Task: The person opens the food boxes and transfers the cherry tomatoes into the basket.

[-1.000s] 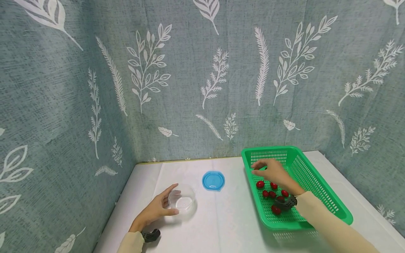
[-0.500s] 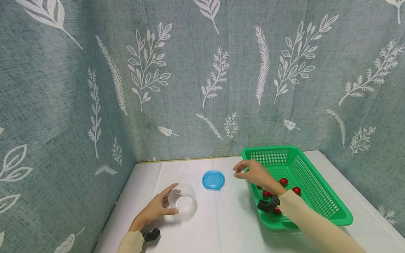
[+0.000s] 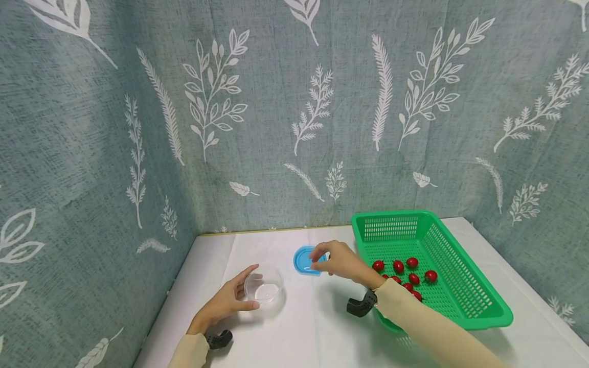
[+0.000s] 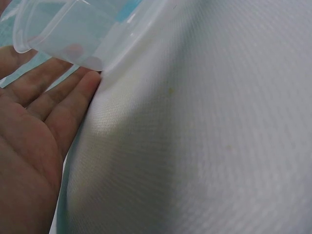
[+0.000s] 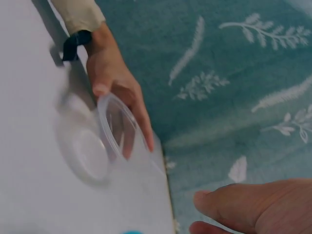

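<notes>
**Right hand over the blue lid, clear container steadied and bare**

Nearest the camera, the left hand (image 3: 228,301) lies on the white surface (image 3: 313,327) with its fingers straight and relaxed, cupped against the side of the clear container (image 3: 264,287). The left wrist view shows the fingertips (image 4: 87,83) touching the container's wall low down, not curled round it. The container stands upright with nothing visible inside; no fruit has been put in it as far as the pictures show, and it has no lid on.

A little farther back, the right hand (image 3: 339,261) hangs over the right edge of the blue lid (image 3: 306,261), which lies flat on the surface just behind and to the right of the container. The fingers are bent, thumb and forefinger drawn close together. Whether they pinch something small, or touch the lid, cannot be made out: the head view is too coarse there, and the right wrist view shows only the thumb and a fingertip at the frame's edge.

To the right, the green basket (image 3: 478,301) sits on the surface with the red cherry tomatoes (image 3: 405,273) scattered loose on its floor, eight or so visible.

Judging by this, the filling is at its start: the tomatoes are nearly all in the basket, and the lid remains off the container.
</notes>
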`<state>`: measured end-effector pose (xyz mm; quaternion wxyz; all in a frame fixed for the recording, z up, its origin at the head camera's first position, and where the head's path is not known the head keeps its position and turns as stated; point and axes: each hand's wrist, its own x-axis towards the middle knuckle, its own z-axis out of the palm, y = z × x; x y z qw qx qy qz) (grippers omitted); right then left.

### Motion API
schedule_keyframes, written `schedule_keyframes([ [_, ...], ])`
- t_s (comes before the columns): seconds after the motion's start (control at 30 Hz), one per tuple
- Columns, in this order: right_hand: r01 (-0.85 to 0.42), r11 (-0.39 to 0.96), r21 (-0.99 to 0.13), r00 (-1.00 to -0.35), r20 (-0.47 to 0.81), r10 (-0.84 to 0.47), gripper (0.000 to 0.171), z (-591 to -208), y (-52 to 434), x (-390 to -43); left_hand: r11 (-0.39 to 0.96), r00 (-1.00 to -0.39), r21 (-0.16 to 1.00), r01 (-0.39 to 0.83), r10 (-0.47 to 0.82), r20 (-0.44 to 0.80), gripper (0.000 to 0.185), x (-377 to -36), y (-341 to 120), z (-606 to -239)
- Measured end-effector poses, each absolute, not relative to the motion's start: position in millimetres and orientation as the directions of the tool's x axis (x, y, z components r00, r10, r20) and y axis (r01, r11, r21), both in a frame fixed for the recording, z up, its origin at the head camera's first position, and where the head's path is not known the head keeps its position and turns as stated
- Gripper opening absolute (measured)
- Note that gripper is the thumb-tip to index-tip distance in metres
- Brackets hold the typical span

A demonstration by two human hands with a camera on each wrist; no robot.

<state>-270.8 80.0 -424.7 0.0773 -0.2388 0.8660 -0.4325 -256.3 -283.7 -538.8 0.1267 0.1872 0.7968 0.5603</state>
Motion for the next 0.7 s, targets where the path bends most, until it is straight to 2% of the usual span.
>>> schedule_keyframes([
  [0.37, -0.439, 0.465, -0.769, -0.81, 0.114, -0.575, 0.014, -432.6, 41.0, -262.1, 0.289, -0.885, 0.942, 0.171, 0.465, 0.018, 0.102, -255.2, -282.6, -535.0],
  [0.5, -0.425, 0.497, -0.756, -0.826, 0.099, -0.555, 0.013, -429.9, 44.3, -263.1, 0.275, -0.871, 0.946, 0.172, 0.49, 0.015, 0.104, -258.0, -284.0, -531.4],
  [0.7, -0.388, 0.497, -0.777, -0.854, 0.099, -0.512, 0.018, -420.7, 66.1, -268.8, 0.336, -0.855, 0.907, 0.254, 0.516, 0.048, 0.111, -263.4, -288.7, -513.5],
])
